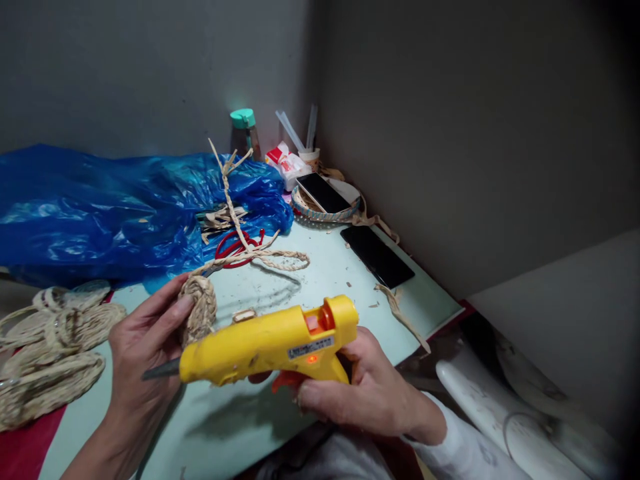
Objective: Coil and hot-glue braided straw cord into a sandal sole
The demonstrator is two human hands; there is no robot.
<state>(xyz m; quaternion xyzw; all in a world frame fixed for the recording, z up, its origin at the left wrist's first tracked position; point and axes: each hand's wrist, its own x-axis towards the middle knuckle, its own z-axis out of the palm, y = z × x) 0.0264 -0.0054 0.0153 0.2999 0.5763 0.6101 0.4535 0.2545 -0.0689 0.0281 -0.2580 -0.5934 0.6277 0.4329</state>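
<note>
A yellow hot glue gun [260, 340] is gripped by its handle in my right hand [373, 387], its dark nozzle pointing left and its small orange light lit. My left hand [150, 333] pinches a coiled piece of braided straw cord [199, 303] between thumb and fingers. From that coil a loose braided tail [233, 213] runs up and right, with a loop and a frayed end. The glue gun passes in front of the lower part of the coil and hides it. Whether the nozzle touches my left hand I cannot tell.
Bundles of braided cord [65, 333] lie at the left. A blue plastic bag [125, 207] covers the back left. A phone [377, 255], a woven basket [325, 217] with another phone [324, 193], a tissue pack [289, 163], and a bottle [245, 130] stand along the pale green tabletop [320, 267].
</note>
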